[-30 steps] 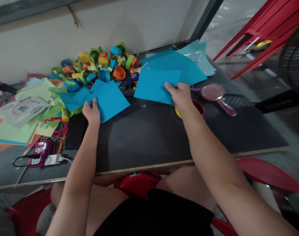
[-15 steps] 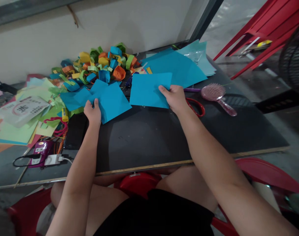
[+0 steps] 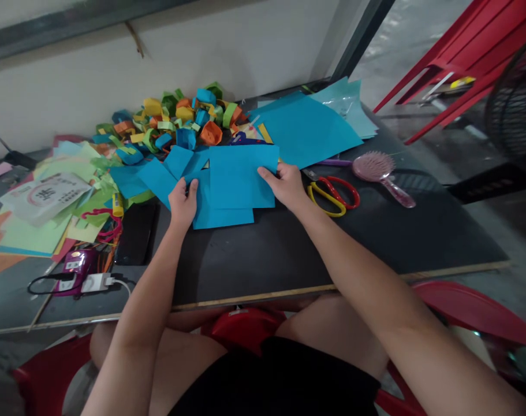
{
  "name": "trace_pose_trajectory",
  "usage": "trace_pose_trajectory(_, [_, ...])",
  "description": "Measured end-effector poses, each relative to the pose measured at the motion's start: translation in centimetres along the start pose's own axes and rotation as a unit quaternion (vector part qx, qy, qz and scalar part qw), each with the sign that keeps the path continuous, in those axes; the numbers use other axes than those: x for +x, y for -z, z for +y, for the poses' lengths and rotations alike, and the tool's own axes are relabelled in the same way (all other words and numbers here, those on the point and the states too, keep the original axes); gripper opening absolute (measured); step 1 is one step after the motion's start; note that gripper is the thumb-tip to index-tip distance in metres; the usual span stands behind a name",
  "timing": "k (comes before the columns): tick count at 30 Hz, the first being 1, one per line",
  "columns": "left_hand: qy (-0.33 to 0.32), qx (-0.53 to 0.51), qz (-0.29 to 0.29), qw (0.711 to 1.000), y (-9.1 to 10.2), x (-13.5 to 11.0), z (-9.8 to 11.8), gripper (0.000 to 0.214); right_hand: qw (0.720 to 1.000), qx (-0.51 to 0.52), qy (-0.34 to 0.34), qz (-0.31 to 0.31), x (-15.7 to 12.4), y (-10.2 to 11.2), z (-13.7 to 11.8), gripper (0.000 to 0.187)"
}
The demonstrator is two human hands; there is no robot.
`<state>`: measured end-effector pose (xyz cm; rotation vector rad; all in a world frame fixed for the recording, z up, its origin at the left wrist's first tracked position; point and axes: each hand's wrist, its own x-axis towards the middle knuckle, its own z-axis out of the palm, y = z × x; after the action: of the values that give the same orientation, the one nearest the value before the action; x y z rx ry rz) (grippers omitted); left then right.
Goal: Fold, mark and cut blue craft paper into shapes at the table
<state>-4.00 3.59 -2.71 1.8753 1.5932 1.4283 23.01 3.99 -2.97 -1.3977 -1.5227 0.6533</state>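
Blue upper sheet (image 3: 241, 173) pinched by right hand (image 3: 285, 186), overlapping nearer sheet (image 3: 222, 217) gripped by left hand (image 3: 183, 202); far-left packet (image 3: 46, 196) bears blurred, unreadable writing.

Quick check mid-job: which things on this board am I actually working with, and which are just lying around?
In hand:
left hand gripping the lower blue sheet
right hand pinching the top blue sheet

Lying about:
scissors
pink hairbrush
heap of paper loops
big blue sheets
green sheets
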Motion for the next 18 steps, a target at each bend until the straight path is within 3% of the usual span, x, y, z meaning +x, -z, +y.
trace_pose_trajectory(3, [-0.02,-0.019,-0.003,1.0,-0.5,-0.6,0.4,0.056,1.0,-0.002,0.015,-0.005,-0.2,0.0,-0.2,0.056])
trace_pose_trajectory(7, [0.018,-0.046,-0.014,0.999,-1.3,-1.3,-0.1,0.053,1.0,-0.01,0.019,-0.009,-0.6,-0.6,-0.4,0.057])
trace_pose_trajectory(12, [0.029,-0.05,-0.025,0.998,-1.6,-1.5,-0.2,0.074,0.996,0.073,0.01,-0.04,-1.2,-1.8,-0.4,0.042])
trace_pose_trajectory(16, [-0.017,-0.086,-0.024,0.996,-1.3,-1.3,0.7,0.06,0.974,0.207,0.007,-0.088,-1.2,-2.6,0.2,0.066])
trace_pose_trajectory(18, [-0.033,-0.101,-0.02,0.994,-1.4,-1.3,0.9,0.056,0.969,0.223,0.008,-0.105,-1.2,-2.8,0.3,0.066])
